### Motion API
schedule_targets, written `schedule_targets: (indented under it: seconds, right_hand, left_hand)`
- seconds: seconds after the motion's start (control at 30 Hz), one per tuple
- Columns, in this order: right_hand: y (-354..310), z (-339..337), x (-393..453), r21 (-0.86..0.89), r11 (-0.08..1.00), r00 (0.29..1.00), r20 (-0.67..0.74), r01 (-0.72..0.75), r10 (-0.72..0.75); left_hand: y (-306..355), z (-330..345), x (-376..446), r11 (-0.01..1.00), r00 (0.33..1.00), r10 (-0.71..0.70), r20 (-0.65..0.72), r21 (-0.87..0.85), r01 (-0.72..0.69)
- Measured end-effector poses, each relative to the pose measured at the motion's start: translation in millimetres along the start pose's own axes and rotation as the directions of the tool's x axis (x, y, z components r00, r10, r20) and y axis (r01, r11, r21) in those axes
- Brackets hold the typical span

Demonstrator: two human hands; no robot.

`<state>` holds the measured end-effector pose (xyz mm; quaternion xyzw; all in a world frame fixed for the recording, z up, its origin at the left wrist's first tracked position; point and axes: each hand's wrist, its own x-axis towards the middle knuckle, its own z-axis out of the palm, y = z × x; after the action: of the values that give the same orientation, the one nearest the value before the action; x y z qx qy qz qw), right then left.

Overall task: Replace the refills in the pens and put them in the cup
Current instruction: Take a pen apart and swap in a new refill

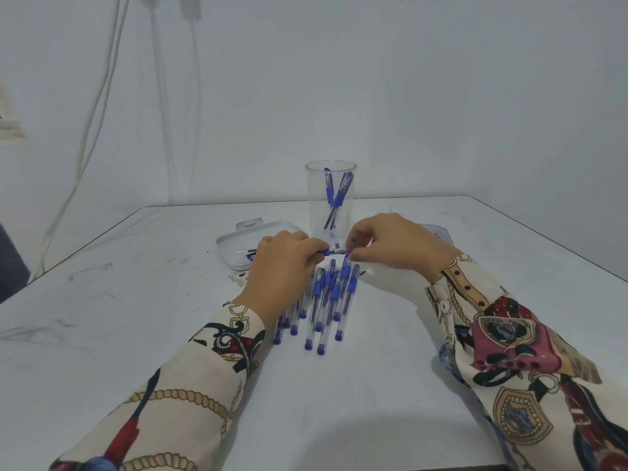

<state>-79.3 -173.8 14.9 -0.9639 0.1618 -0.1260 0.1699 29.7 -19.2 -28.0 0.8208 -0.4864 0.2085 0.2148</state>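
Both hands hold one blue pen [334,251] level above the table, just in front of the cup. My left hand [283,266] grips its left part and my right hand [384,246] pinches its right end. A pile of several clear pens with blue grips and caps [324,300] lies on the table below the hands, partly hidden by my left wrist. The tall clear plastic cup [330,198] stands behind, upright, with two capped blue pens leaning inside.
A white shallow tray [238,246] with a few thin refills sits at the left of the cup. Another clear container [438,231] peeks out behind my right hand. A small scrap [238,280] lies near the tray. White cables hang on the wall at the left.
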Motion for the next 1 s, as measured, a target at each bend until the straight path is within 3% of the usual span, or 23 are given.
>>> schedule_targets:
  seconds: [0.77, 1.0]
  right_hand:
    - [-4, 7, -1, 0.174, 0.985, 0.997, 0.071, 0.015, -0.028]
    - [6, 12, -1, 0.426, 0.904, 0.998, -0.062, 0.021, 0.006]
  left_hand:
    - [-7, 6, 3, 0.999, 0.999, 0.04, 0.02, 0.03, -0.041]
    - [-4, 7, 3, 0.998, 0.999, 0.038, 0.001, 0.046, -0.038]
